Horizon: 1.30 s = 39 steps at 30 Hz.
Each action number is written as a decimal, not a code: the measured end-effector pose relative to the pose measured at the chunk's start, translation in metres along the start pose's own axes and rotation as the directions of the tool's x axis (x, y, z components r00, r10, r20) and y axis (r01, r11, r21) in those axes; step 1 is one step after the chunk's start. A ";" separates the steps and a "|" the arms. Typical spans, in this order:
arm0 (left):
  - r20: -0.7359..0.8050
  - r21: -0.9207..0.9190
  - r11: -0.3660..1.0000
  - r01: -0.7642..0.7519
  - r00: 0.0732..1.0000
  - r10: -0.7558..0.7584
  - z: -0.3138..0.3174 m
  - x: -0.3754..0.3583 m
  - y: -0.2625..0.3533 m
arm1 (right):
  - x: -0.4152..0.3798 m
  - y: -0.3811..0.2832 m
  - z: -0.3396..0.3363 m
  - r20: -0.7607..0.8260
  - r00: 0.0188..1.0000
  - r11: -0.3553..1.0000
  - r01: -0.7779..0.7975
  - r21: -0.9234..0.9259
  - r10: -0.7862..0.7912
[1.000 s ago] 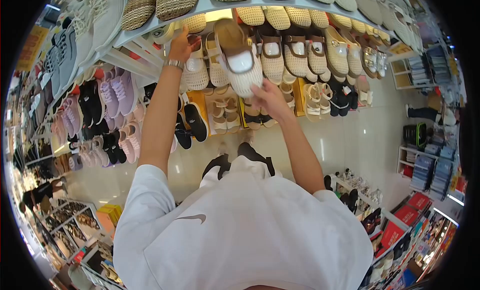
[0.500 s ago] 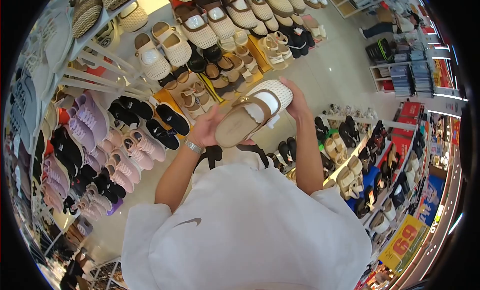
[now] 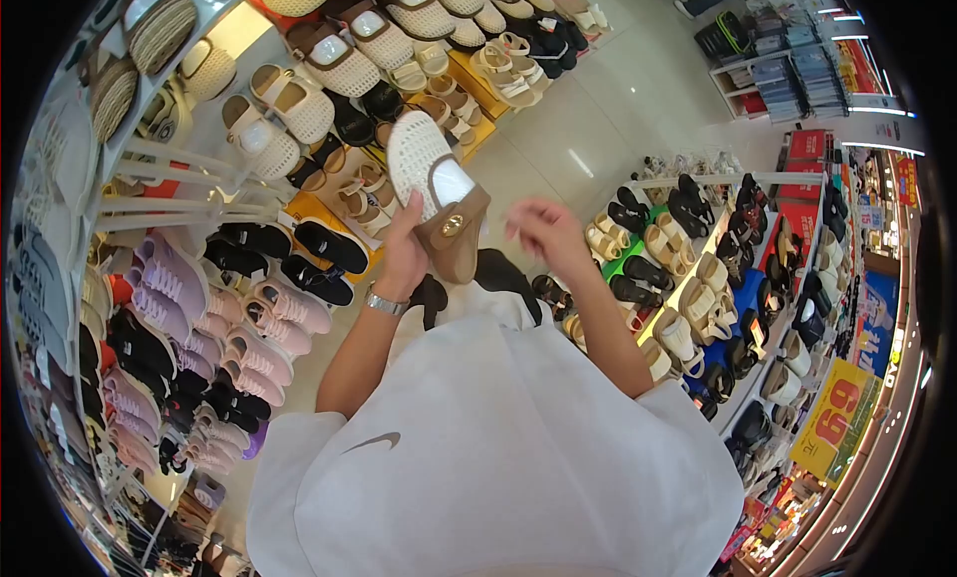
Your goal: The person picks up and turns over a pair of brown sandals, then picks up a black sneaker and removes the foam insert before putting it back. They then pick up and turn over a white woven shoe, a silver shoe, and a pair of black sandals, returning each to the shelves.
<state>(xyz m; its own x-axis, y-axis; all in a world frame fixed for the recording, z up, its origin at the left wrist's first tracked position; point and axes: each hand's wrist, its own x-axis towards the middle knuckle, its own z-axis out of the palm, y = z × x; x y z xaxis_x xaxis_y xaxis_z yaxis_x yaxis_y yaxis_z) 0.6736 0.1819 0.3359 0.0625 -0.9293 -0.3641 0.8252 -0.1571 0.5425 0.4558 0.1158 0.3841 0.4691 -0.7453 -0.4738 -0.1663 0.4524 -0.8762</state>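
Note:
A clog [image 3: 439, 193] with a cream woven toe, brown strap and round gold buckle is held up in front of my chest. Its toe points away from me, the heel toward me, and white stuffing shows inside. My left hand [image 3: 404, 253] is closed round its left side, a metal watch on the wrist. To the right of the clog, apart from it, my right hand [image 3: 548, 236] hangs in the air with loosely bent fingers and nothing visible in them.
Similar woven clogs [image 3: 339, 59] line the display ahead. On the left, racks carry black slip-on shoes [image 3: 329, 245] and lilac sneakers [image 3: 169, 278]. A shelf of sandals [image 3: 708, 298] stands at right, near a yellow price sign [image 3: 837, 418]. Tiled floor [image 3: 598, 109] runs between.
The clog has turned from lying slanted between both hands to toe-up, side-on in my left hand. My right hand has let go of its toe and moved down and left, toward my body.

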 end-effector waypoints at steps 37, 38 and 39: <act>0.241 -0.457 0.805 0.377 0.924 -0.296 0.206 0.237 -0.104 | 0.002 0.032 -0.388 -0.357 0.928 0.658 0.335 0.674 -0.107; 0.226 -0.550 0.717 0.428 0.903 -0.365 0.213 0.244 -0.112 | 0.005 0.033 -0.389 -0.338 0.935 0.663 0.320 0.677 -0.107; 0.214 -0.548 0.720 0.426 0.904 -0.371 0.219 0.249 -0.118 | 0.007 0.035 -0.390 -0.317 0.942 0.667 0.304 0.680 -0.106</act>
<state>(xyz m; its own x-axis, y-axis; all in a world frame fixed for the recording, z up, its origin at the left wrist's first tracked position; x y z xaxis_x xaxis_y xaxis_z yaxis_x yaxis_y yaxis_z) 0.4691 -0.1037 0.3468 -0.3701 -0.8529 -0.3682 0.9284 -0.3252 -0.1797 0.1152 -0.0646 0.3161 0.1846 -0.9057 -0.3816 0.6219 0.4083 -0.6682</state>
